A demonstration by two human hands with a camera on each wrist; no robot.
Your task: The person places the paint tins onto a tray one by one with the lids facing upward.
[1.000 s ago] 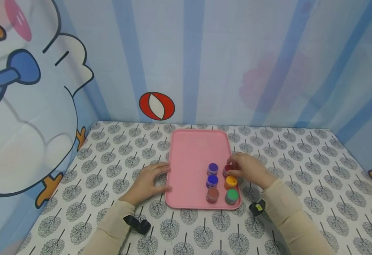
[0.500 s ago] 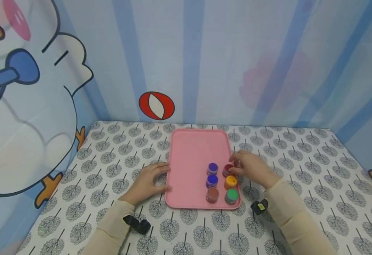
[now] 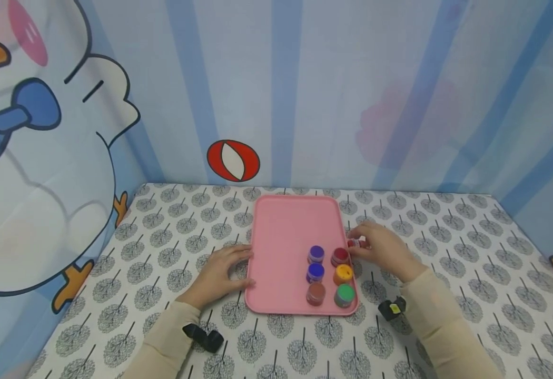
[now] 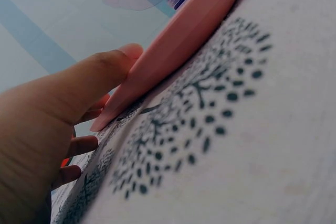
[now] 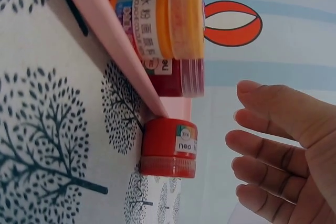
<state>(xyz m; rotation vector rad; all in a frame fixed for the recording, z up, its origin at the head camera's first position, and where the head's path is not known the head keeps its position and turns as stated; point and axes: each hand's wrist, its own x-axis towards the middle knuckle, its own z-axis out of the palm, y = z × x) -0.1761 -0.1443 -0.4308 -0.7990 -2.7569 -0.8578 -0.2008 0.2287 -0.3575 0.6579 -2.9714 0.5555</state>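
Note:
A pink tray [image 3: 290, 226] lies on the table, with upright paint jars near its right front: a purple-lidded jar [image 3: 316, 254], blue-lidded jar [image 3: 315, 272], brown jar [image 3: 316, 293], dark red jar [image 3: 340, 257], orange jar [image 3: 343, 273] and green jar [image 3: 344, 295]. Just outside the tray's right rim, a bright red paint jar [image 5: 169, 148] lies on its side, lid pointing away from the tray. My right hand [image 3: 383, 251] hovers by it, fingers loosely bent; the right wrist view shows a gap between them. My left hand [image 3: 217, 276] touches the tray's left rim with thumb and fingertips.
A white cloth with tree prints [image 3: 186, 221] covers the table. Behind it hangs a blue striped backdrop [image 3: 324, 95] with cartoon figures. Black straps with small blocks [image 3: 204, 338] sit at both wrists.
My right hand has moved right, off the dark red jar in the tray to the red jar outside the rim. The left hand keeps its place on the tray.

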